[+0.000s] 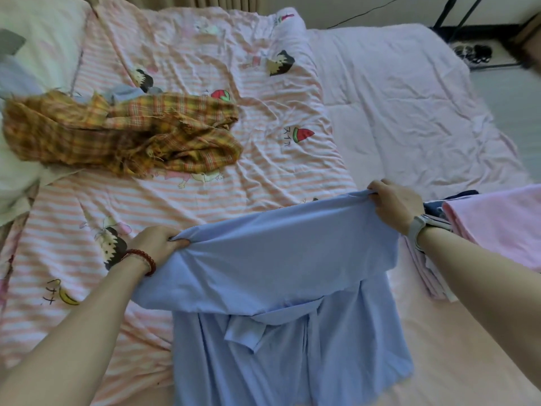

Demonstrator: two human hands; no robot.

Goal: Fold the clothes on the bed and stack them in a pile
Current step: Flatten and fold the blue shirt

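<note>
A light blue shirt (287, 288) lies on the bed in front of me, its far part folded back over the near part. My left hand (159, 244), with a red bead bracelet at the wrist, pinches the fold's left corner. My right hand (395, 205), with a white watch on the wrist, grips the fold's right corner, lifted a little off the bed. A crumpled yellow-orange plaid garment (123, 136) lies unfolded at the far left. A pile of folded clothes (497, 227), pink on top with dark blue beneath, sits at the right beside my right forearm.
A pink-striped cartoon quilt (234, 177) covers the bed's left and middle. A pale pink duvet (409, 106) lies at the far right. A white pillow (38, 45) is at the top left. Dark stand legs and floor (474, 51) show beyond the bed's far right corner.
</note>
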